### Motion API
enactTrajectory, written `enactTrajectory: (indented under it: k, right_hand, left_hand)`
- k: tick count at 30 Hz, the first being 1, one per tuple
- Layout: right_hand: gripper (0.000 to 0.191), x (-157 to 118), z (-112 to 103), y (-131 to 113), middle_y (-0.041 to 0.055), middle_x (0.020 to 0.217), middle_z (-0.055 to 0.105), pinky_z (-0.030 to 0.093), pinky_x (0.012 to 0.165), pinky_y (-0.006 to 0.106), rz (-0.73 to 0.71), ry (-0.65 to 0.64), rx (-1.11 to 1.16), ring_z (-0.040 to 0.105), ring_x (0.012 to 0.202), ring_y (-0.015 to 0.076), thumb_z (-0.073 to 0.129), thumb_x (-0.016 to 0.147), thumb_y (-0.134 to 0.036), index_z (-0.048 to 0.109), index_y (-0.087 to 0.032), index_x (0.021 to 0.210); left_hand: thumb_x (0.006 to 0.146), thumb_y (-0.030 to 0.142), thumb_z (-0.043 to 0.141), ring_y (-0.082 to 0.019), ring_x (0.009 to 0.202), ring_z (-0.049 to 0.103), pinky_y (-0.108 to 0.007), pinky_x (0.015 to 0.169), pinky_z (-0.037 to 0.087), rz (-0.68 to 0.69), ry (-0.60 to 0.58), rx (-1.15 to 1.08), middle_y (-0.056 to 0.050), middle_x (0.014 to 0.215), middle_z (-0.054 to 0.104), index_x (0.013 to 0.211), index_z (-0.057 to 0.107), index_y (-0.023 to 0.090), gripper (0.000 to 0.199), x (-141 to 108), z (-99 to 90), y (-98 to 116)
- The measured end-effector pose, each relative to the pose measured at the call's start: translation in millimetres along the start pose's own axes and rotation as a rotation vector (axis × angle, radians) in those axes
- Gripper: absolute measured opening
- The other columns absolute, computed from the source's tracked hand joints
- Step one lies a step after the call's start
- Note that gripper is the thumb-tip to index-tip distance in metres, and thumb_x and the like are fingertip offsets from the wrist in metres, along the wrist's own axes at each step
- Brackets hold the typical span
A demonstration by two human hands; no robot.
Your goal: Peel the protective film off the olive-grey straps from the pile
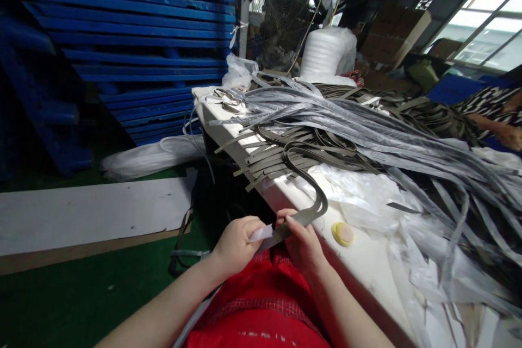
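Just above my lap, my left hand (240, 242) is closed on the end of a translucent plastic sleeve (261, 233). Beside it, my right hand (302, 242) pinches a flat olive-grey strip (315, 193) between thumb and fingers. The strip's near end meets the sleeve between my hands; whether it has gone inside I cannot tell. From my right hand the strip curves up over the table edge toward a pile of similar bare strips (273, 160). The sleeve trails down past my left wrist.
On the white table (362, 277) lie long plastic-sleeved strips (350, 114), crumpled plastic film (346, 185) and a yellow round object (342, 234). A white foam roll (326, 54) stands behind. Blue pallets (163, 43) are stacked at left. Another person's arm (495, 128) shows at right.
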State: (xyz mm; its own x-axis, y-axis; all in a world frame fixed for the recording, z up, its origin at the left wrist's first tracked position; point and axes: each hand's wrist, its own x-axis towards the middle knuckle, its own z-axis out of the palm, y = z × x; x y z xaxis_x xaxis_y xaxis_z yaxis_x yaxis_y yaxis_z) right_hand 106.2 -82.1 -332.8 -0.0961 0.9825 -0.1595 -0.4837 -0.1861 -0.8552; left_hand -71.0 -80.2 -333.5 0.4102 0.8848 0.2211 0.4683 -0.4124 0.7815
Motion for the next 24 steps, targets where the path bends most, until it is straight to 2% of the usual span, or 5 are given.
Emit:
enactTrajectory:
  k: [3, 7, 13, 19, 24]
  right_hand:
    - [0.04, 21.6, 11.0, -11.5, -0.0009, 0.07, 0.058, 0.043, 0.061, 0.025, 0.107, -0.012, 0.293, 0.052, 0.062, 0.0122, 0.079, 0.071, -0.048, 0.055, -0.018, 0.059]
    - [0.054, 36.8, 36.4, -17.4, 0.0037, 0.074, 0.064, 0.045, 0.071, 0.029, -0.106, -0.066, 0.012, 0.056, 0.07, 0.016, 0.059, 0.084, -0.063, 0.05, -0.019, 0.054]
    - [0.052, 15.7, 66.2, 10.0, 0.0092, 0.12, 0.067, 0.04, 0.102, 0.04, -0.234, -0.27, -0.302, 0.058, 0.114, 0.0251, 0.05, 0.09, -0.065, 0.071, -0.025, 0.115]
    - [0.031, 13.4, 49.1, -35.2, 0.001, 0.065, 0.06, 0.046, 0.087, 0.036, -0.124, -0.163, 0.281, 0.06, 0.069, 0.0165, 0.071, 0.081, -0.048, 0.069, -0.019, 0.07]
    - [0.039, 13.9, 35.9, -62.1, -0.006, 0.046, 0.05, 0.047, 0.084, 0.036, -0.199, -0.143, 0.139, 0.052, 0.048, 0.0123, 0.06, 0.088, -0.056, 0.072, -0.019, 0.095]
  left_hand:
    - [0.093, 0.03, 0.044, -0.015, 0.059, 0.056, -0.024, 0.054, 0.036, 0.067, 0.105, 0.145, -0.002, 0.063, 0.059, 0.063, 0.058, 0.018, 0.036, -3.5, -2.7, 1.7]
    - [0.094, 0.036, 0.045, -0.016, 0.059, 0.061, -0.023, 0.053, 0.042, 0.146, 0.299, 0.204, -0.003, 0.064, 0.064, 0.07, 0.064, 0.019, 0.035, 1.6, -13.3, 1.4]
    - [0.098, 0.03, 0.038, -0.018, 0.063, 0.069, -0.024, 0.059, 0.053, 0.272, 0.524, 0.303, -0.005, 0.07, 0.071, 0.076, 0.065, 0.021, 0.036, 7.2, -20.6, -3.0]
    - [0.098, 0.044, 0.043, -0.018, 0.061, 0.068, -0.023, 0.056, 0.053, 0.312, 0.331, 0.304, -0.004, 0.069, 0.07, 0.08, 0.069, 0.022, 0.038, -9.2, -23.1, -28.9]
    - [0.098, 0.038, 0.044, -0.014, 0.055, 0.063, -0.02, 0.052, 0.048, 0.278, 0.238, 0.233, -0.001, 0.062, 0.064, 0.073, 0.066, 0.022, 0.038, -10.4, -27.8, -23.3]
